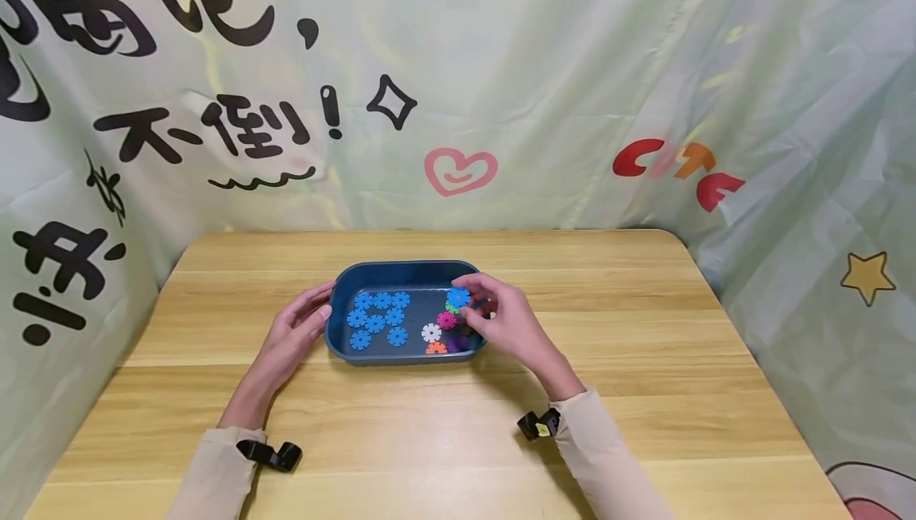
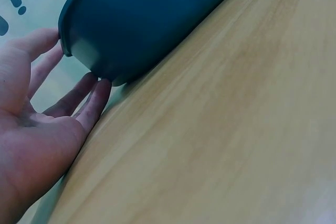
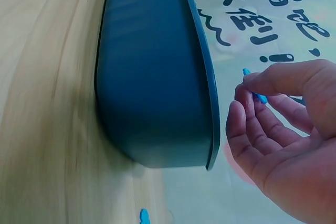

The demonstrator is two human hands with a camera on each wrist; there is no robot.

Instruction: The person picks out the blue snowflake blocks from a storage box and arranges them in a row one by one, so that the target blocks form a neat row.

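Observation:
A dark blue tray stands on the table with several blue snowflake-shaped discs in its left half. In its right half lie a white disc, a pink disc and an orange disc. My right hand pinches a blue snowflake disc between thumb and fingers, over the tray's right end; the right wrist view shows this disc edge-on. At the tray's left end my left hand touches the outer wall and rim with extended fingertips. Part of the tray's right side is hidden behind my right hand.
A small blue piece lies on the wooden table outside the tray in the right wrist view. Behind the table hangs a pale printed cloth. Black wrist cameras sit at both cuffs.

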